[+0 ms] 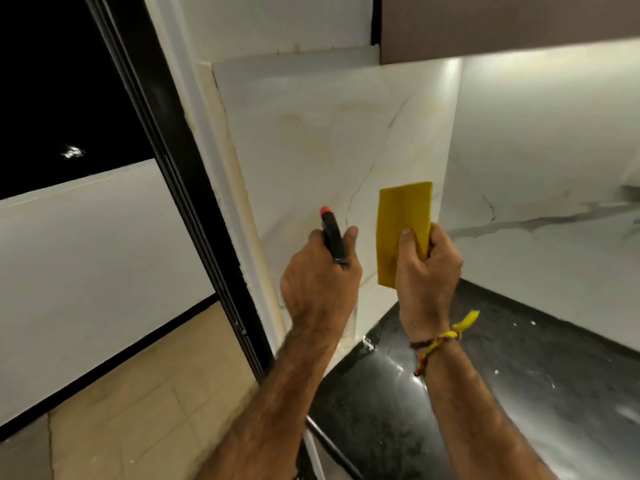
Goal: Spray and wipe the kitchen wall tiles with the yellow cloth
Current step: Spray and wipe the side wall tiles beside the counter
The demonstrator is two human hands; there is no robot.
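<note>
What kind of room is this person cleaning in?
Most likely a home kitchen corner: marble-look wall tiles above a dark countertop, a cabinet overhead, and a dark-framed window or door alongside.

Warm, bright light spills from under the brown overhead cabinet (pixel 502 26), flaring near the top of the white marble-veined wall tiles (pixel 311 140) by the corner and fading downward. The glossy black countertop (pixel 519 358) throws back streaky white glare. The dark window opening (pixel 52 81) at left is almost black, with one small smeared glint. The picture is soft throughout, slightly motion-blurred, and the wide lens bends the black window frame (pixel 194 188) and edges noticeably.
</note>
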